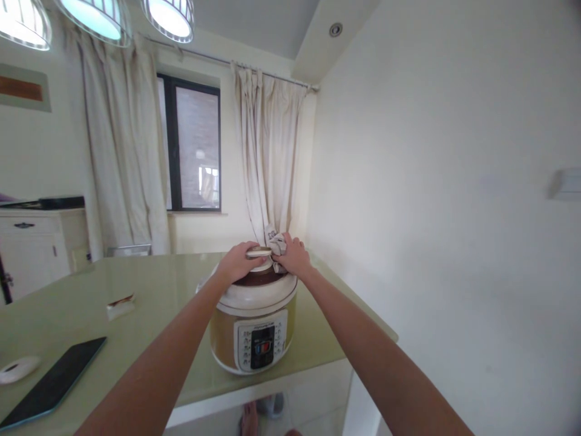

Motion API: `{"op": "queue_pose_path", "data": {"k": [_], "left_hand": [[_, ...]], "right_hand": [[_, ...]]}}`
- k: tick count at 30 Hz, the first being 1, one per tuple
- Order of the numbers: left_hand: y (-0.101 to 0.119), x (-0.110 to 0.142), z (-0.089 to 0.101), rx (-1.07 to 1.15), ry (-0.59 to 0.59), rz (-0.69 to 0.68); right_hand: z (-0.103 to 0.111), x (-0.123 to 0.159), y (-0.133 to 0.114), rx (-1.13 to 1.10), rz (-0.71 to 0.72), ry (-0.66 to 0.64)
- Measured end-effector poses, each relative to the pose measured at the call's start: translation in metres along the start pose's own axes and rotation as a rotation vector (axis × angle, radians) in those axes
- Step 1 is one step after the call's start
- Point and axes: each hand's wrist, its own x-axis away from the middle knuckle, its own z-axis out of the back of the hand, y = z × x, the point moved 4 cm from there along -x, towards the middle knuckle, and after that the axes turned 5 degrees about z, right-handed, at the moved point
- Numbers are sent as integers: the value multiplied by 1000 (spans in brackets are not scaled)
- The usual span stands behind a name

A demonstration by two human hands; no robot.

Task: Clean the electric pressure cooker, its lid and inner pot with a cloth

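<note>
An electric pressure cooker (pixel 223 345) with a gold body and a white and brown lid (pixel 254 297) stands near the table's front edge. Its control panel (pixel 262 346) faces me. My left hand (pixel 239 261) is closed around the light-coloured handle (pixel 259 252) on top of the lid. In my right hand (pixel 295 254) is a crumpled pale cloth (pixel 276 243) with a dark print, which touches the right side of the lid top. Part of the handle is hidden behind my fingers and the cloth.
On the pale green table (pixel 158 284), a dark flat tablet-like slab (pixel 54 381) and a white mouse-shaped object (pixel 19 369) lie at the left. A small white packet (pixel 120 307) sits farther back. A wall (pixel 431 212) rises along the table's right side.
</note>
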Motion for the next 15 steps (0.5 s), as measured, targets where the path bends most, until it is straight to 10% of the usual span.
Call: {"op": "queue_pose_path", "data": {"k": [6, 15], "left_hand": [[5, 2, 3, -77, -35, 71], [8, 6, 6, -125, -25, 100]], "right_hand": [[27, 45, -9, 45, 157, -6], [5, -8, 7, 18, 24, -100]]}}
